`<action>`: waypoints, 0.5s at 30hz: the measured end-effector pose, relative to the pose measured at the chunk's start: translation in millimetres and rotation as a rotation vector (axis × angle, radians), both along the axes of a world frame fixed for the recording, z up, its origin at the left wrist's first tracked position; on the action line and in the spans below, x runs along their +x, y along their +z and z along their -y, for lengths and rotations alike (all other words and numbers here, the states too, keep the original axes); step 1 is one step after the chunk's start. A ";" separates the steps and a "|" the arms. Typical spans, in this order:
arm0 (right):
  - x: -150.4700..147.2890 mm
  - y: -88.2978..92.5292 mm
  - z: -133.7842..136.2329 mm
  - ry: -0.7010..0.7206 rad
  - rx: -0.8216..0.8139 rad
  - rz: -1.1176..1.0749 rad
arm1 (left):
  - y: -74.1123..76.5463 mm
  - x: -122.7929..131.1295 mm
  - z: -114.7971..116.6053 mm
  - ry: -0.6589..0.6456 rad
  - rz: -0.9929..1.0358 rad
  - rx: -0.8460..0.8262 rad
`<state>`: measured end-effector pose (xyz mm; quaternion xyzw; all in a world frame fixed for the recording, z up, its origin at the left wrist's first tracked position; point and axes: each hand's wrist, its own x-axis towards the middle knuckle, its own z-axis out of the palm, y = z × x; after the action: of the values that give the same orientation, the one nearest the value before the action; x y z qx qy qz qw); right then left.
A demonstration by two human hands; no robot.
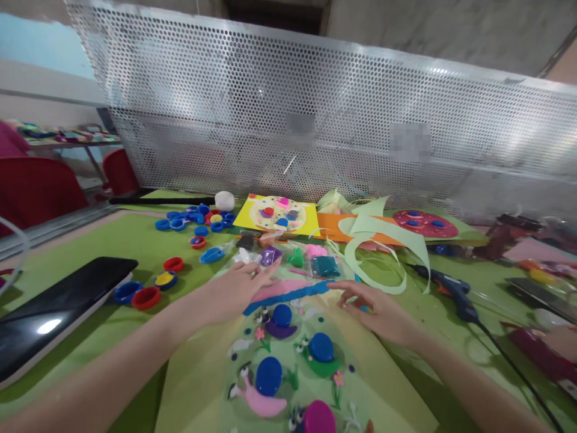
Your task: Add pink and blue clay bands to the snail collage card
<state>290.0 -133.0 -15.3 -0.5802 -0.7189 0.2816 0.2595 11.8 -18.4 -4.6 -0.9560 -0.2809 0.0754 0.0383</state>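
Observation:
A snail picture (288,355) on pale yellow-green paper lies before me, its snails made of modelling clay with bottle-cap shells. Across its top runs a blue strip (293,296), with a pink band (283,288) just behind it. My left hand (237,288) is over the strip's left part, fingers stretched out and holding nothing. The index finger of my right hand (374,307) reaches the strip's right end, its other fingers loosely bent and apart. Beyond my left fingertips sit packets of purple clay (270,257), green clay (296,257) and teal clay (325,266).
Several blue bottle caps (178,224) and red caps (146,297) lie at left, near a black phone-like device (67,307). Pale green paper scraps (383,240) and a glue gun (455,291) are at right. A yellow card (246,213) stands before a perforated metal panel (315,90).

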 end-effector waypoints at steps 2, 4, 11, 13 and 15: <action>2.0 0.9 0.7 0.020 -0.037 -0.036 | 3.3 0.0 1.1 0.010 -0.009 -0.015; 3.8 -0.5 0.6 0.029 -0.045 -0.021 | 4.7 0.0 1.5 0.011 -0.007 -0.018; 9.7 -13.6 -4.7 0.129 0.154 0.400 | 1.4 0.2 2.3 -0.032 0.023 0.026; 12.5 -12.5 -4.6 0.136 0.145 0.431 | 0.3 -0.1 1.9 -0.031 0.024 0.024; 15.2 -10.4 -3.7 0.123 0.154 0.427 | -2.1 -0.5 1.0 -0.058 0.056 0.015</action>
<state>305.2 -129.3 -25.7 -0.5604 -0.8107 0.1119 0.1273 11.3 -19.4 -6.7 -0.9652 -0.2545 0.0453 0.0398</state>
